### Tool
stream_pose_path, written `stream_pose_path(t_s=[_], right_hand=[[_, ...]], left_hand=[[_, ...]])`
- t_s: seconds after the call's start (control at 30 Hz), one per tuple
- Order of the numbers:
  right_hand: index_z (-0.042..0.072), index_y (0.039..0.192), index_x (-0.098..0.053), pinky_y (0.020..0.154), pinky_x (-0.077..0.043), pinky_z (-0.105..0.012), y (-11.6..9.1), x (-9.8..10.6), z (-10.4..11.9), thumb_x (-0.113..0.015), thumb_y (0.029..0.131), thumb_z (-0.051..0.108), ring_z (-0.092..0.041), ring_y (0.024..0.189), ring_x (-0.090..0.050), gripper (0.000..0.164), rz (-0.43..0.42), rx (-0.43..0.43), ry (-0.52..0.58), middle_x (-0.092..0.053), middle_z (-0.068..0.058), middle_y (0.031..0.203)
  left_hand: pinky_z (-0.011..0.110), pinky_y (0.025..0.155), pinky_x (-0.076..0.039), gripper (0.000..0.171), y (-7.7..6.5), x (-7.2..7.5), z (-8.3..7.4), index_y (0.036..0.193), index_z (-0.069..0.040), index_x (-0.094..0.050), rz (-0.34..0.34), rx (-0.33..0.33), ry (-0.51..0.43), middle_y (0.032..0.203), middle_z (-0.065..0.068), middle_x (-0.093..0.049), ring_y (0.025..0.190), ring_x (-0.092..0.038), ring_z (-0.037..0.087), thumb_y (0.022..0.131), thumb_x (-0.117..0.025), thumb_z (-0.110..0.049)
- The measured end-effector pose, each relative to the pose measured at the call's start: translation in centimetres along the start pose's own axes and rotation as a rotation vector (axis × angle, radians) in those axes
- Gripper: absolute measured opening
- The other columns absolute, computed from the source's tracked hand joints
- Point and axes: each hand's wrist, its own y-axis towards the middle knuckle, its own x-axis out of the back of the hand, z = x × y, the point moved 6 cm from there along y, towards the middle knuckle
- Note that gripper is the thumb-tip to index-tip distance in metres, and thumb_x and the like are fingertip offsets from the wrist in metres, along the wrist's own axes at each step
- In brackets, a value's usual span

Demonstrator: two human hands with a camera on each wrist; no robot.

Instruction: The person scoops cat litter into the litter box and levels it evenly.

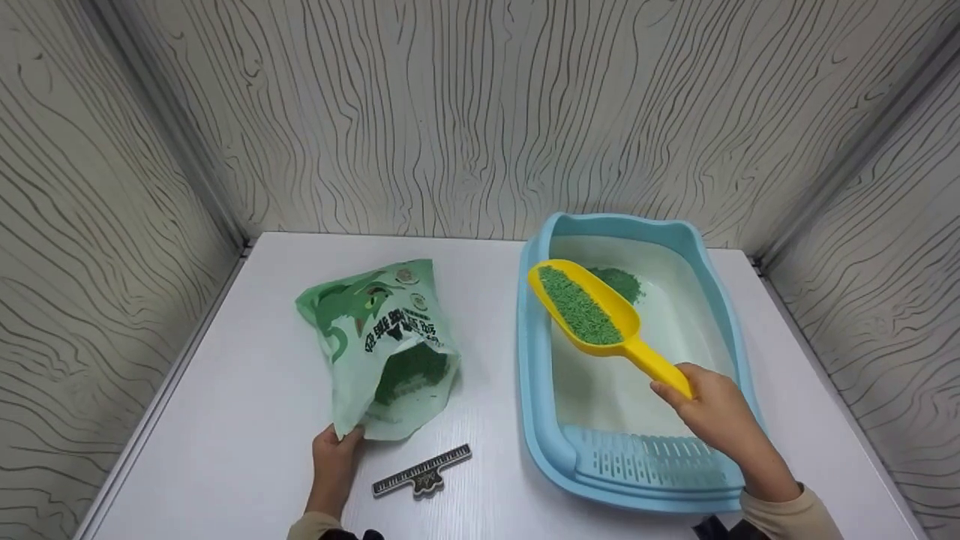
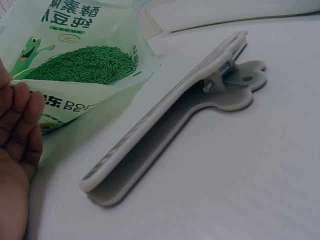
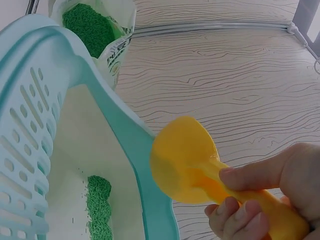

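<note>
My right hand grips the handle of a yellow scoop, which carries green pellet litter above a blue litter box. A small heap of the same pellets lies on the box's pale floor near the back. On the left, my left hand pinches the lower edge of the mouth of a green litter bag. The bag lies with its mouth gaping, and pellets show inside it. In the right wrist view, the scoop is seen from its underside.
A long bag clip lies on the white table in front of the bag, close to my left hand. The litter box has a slotted step at its front. Patterned panels stand behind and at both sides.
</note>
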Motion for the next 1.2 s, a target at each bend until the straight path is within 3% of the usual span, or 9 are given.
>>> stream_pose_path(t_s=[0.53, 0.9, 1.2], right_hand=[[-0.01, 0.104, -0.06, 0.053, -0.037, -0.025, 0.8, 0.8, -2.3, -0.063, 0.091, 0.025, -0.015, 0.061, -0.045, 0.037, 0.028, -0.053, -0.016, -0.052, -0.006, 0.069], [-0.012, 0.105, -0.059, 0.054, -0.037, -0.026, 1.3, 1.3, -3.6, -0.061, 0.092, 0.025, -0.016, 0.062, -0.044, 0.039, 0.016, -0.081, -0.03, -0.052, -0.006, 0.07], [-0.01, 0.104, -0.057, 0.053, -0.037, -0.026, 2.2, 2.2, -4.4, -0.055, 0.095, 0.031, -0.017, 0.062, -0.044, 0.041, 0.057, -0.138, -0.019, -0.049, -0.005, 0.07]], left_hand=[[0.01, 0.078, -0.045, 0.024, 0.1, 0.0, 0.1, 0.106, 0.01, -0.066, -0.012, -0.014, -0.032, 0.082, -0.02, -0.067, 0.08, -0.055, -0.006, 0.087, -0.062, -0.005], [0.007, 0.082, -0.044, 0.03, 0.1, -0.1, 0.2, 0.112, 0.009, -0.064, -0.025, 0.003, 0.013, 0.088, -0.023, -0.067, 0.086, -0.057, -0.012, 0.087, -0.062, -0.007], [0.008, 0.079, -0.045, 0.029, 0.1, 0.0, 0.2, 0.111, 0.009, -0.065, -0.031, 0.014, 0.02, 0.089, -0.015, -0.07, 0.082, -0.056, -0.008, 0.087, -0.062, -0.008]])
